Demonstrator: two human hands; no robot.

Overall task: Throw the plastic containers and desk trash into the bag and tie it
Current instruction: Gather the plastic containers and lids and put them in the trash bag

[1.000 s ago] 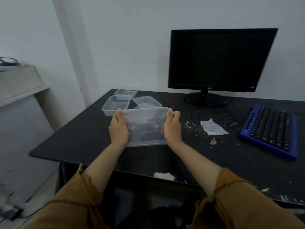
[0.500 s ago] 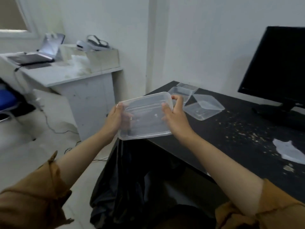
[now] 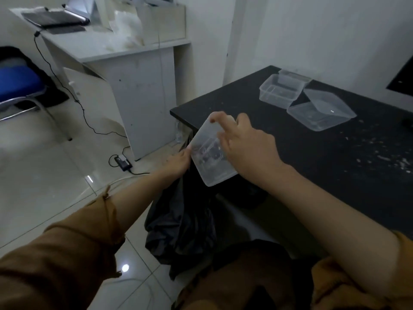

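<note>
A clear plastic container (image 3: 209,161) hangs tilted over the mouth of a black bag (image 3: 183,222) beside the black desk's (image 3: 312,166) left corner. My right hand (image 3: 248,148) lies over the container's right side, fingers spread across its top. At its left edge is my left hand (image 3: 178,161), thumb against the rim just above the bag's edge; the fingers underneath are hidden. Two more clear containers (image 3: 279,91) (image 3: 321,113) sit at the desk's far end, one with a loose lid leaning in it. Crumbs (image 3: 384,157) are scattered on the desk at the right.
A white desk (image 3: 125,52) with a laptop (image 3: 55,17) stands to the left. A blue chair (image 3: 17,86) is at the far left. A cable and power adapter (image 3: 123,163) lie on the tiled floor. The monitor's corner (image 3: 402,79) shows at the right edge.
I have turned left and looked down. Both hands have carried the container off the desk and lowered it, now tilted, to the mouth of the black bag.
</note>
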